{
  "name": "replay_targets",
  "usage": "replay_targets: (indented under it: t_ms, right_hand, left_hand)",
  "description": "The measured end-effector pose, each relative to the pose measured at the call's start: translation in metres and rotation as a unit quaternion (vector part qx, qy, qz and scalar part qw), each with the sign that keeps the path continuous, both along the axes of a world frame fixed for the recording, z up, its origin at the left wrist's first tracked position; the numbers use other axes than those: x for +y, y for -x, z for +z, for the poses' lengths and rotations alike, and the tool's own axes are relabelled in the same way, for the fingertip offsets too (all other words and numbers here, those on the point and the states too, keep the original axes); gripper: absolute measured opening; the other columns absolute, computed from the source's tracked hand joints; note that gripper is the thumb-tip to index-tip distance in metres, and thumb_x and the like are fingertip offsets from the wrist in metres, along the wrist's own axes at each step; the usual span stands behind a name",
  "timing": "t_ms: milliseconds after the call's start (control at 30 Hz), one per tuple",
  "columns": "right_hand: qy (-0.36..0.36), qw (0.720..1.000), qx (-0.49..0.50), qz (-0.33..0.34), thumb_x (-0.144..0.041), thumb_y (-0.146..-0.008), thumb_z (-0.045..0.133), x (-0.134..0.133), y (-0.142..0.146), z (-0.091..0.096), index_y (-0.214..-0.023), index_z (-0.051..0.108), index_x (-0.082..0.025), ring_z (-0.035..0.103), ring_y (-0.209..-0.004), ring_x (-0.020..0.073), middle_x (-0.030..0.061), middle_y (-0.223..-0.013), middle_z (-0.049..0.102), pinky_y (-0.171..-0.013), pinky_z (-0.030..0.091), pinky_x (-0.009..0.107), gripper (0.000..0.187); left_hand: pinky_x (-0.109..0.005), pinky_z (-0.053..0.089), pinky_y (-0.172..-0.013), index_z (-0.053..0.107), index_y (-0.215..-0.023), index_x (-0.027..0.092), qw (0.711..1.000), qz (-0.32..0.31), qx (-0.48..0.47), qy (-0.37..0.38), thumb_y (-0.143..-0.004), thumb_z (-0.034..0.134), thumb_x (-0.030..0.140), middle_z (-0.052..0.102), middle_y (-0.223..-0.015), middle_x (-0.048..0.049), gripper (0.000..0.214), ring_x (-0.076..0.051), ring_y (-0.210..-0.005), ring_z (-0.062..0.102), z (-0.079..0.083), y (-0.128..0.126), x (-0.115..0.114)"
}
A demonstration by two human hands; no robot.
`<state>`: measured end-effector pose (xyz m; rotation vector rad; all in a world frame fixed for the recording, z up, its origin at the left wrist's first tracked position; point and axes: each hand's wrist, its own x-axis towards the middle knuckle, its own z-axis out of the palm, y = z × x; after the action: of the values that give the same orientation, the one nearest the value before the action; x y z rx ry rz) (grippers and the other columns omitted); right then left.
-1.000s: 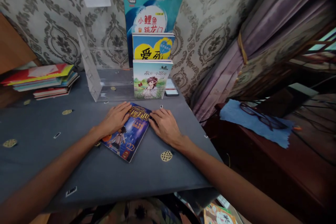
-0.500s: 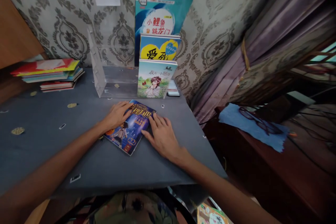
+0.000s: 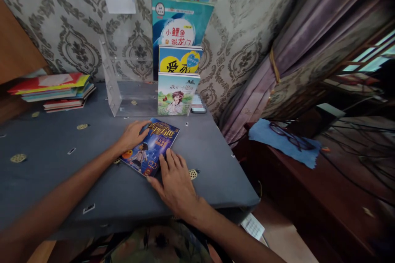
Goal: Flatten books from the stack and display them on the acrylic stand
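Observation:
A dark blue picture book (image 3: 154,144) lies flat and slanted on the grey tablecloth (image 3: 61,164). My left hand (image 3: 133,134) rests on its upper left edge, fingers stretched out over the cover. At the book's near right corner lies my right hand (image 3: 173,178), its fingers spread flat and touching the edge. Just beyond the book stands a clear acrylic rack (image 3: 123,86) with a row of upright books, the front one showing a girl in a meadow (image 3: 176,94).
A stack of flat books (image 3: 55,90) lies at the table's back left. Patterned wallpaper backs the rack. The table's right edge drops off beside a purple curtain (image 3: 277,65). A blue cloth with glasses (image 3: 285,139) lies on a dark wooden surface to the right.
My right hand has slid from the book's top right corner down along its right edge to the near corner. The left hand stays on the upper left. The view shifted slightly.

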<state>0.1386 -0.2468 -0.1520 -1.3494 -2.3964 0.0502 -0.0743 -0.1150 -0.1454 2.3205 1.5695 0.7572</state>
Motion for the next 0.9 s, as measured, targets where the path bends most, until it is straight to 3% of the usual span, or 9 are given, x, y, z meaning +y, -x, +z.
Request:
replay_targets:
  t_ms: [133, 267, 433, 600, 667, 767, 833, 900]
  right_hand:
    - [0.010, 1.000, 0.001, -0.008, -0.056, -0.099, 0.044, 0.001, -0.001, 0.003, -0.136, 0.057, -0.003, 0.052, -0.133, 0.0393, 0.0305, -0.143, 0.053, -0.107, 0.044, 0.058, 0.066]
    - [0.027, 1.000, 0.004, -0.012, -0.050, -0.100, 0.047, 0.003, -0.005, 0.009, -0.135, 0.060, -0.010, 0.055, -0.131, 0.0353, 0.0236, -0.142, 0.057, -0.107, 0.046, 0.053, 0.054]
    - [0.070, 0.997, 0.041, -0.018, -0.035, -0.098, 0.054, 0.015, -0.014, 0.016, -0.128, 0.063, -0.014, 0.061, -0.122, 0.0328, 0.0185, -0.137, 0.062, -0.104, 0.049, 0.052, 0.038]
    - [0.112, 0.983, 0.145, 0.000, -0.021, -0.093, 0.059, 0.043, -0.026, 0.011, -0.127, 0.062, -0.021, 0.058, -0.126, 0.0294, 0.0127, -0.139, 0.057, -0.105, 0.049, 0.051, 0.034]
    - [0.128, 0.968, 0.216, 0.008, -0.019, -0.090, 0.061, 0.056, -0.031, 0.006, -0.131, 0.058, -0.022, 0.058, -0.124, 0.0274, 0.0133, -0.142, 0.052, -0.103, 0.050, 0.048, 0.041]
    - [0.163, 0.930, 0.329, -0.002, -0.020, -0.083, 0.067, 0.076, -0.034, -0.001, -0.140, 0.046, -0.023, 0.064, -0.103, 0.0228, 0.0132, -0.134, 0.054, -0.089, 0.056, 0.043, 0.061]
    - [0.213, 0.891, 0.402, -0.003, -0.022, -0.079, 0.071, 0.089, -0.035, -0.005, -0.145, 0.039, -0.024, 0.065, -0.086, 0.0186, 0.0085, -0.116, 0.063, -0.076, 0.056, 0.036, 0.072]
    - [0.286, 0.841, 0.458, 0.009, -0.025, -0.079, 0.071, 0.099, -0.035, -0.005, -0.141, 0.041, -0.022, 0.061, -0.071, 0.0145, 0.0016, -0.092, 0.066, -0.063, 0.052, 0.028, 0.069]
  left_hand:
    - [-0.046, 0.050, -0.104, 0.061, -0.129, 0.014, 0.979, -0.015, -0.188, 0.084, -0.086, 0.054, 0.043, 0.069, -0.130, -0.0143, 0.053, -0.029, -0.118, 0.065, -0.003, 0.007, 0.005]
    - [-0.040, 0.056, -0.092, 0.060, -0.127, 0.013, 0.909, 0.029, -0.379, 0.174, -0.076, 0.069, 0.043, 0.071, -0.124, -0.0147, 0.060, -0.026, -0.105, 0.071, -0.006, 0.012, 0.008]
    - [-0.029, 0.058, -0.067, 0.071, -0.106, 0.011, 0.813, 0.054, -0.482, 0.322, -0.071, 0.080, 0.036, 0.078, -0.086, -0.0085, 0.044, -0.020, -0.068, 0.072, 0.002, 0.009, 0.002]
    - [-0.026, 0.058, -0.065, 0.073, -0.092, 0.011, 0.758, 0.059, -0.555, 0.338, -0.070, 0.082, 0.022, 0.078, -0.080, -0.0074, 0.026, -0.017, -0.062, 0.070, 0.014, -0.001, -0.006]
    - [-0.025, 0.058, -0.063, 0.073, -0.091, 0.012, 0.746, 0.063, -0.574, 0.332, -0.070, 0.082, 0.020, 0.077, -0.079, -0.0068, 0.025, -0.016, -0.060, 0.070, 0.017, -0.006, -0.008]
    - [-0.025, 0.057, -0.060, 0.072, -0.094, 0.012, 0.733, 0.065, -0.596, 0.320, -0.068, 0.083, 0.022, 0.077, -0.080, -0.0061, 0.031, -0.016, -0.059, 0.070, 0.020, -0.010, -0.011]
    - [-0.025, 0.056, -0.058, 0.071, -0.097, 0.012, 0.732, 0.071, -0.607, 0.301, -0.066, 0.085, 0.024, 0.077, -0.081, -0.0053, 0.036, -0.016, -0.059, 0.070, 0.021, -0.013, -0.012]
    - [-0.024, 0.056, -0.058, 0.071, -0.100, 0.012, 0.736, 0.082, -0.614, 0.274, -0.064, 0.086, 0.028, 0.077, -0.081, -0.0046, 0.042, -0.016, -0.060, 0.069, 0.022, -0.014, -0.014]
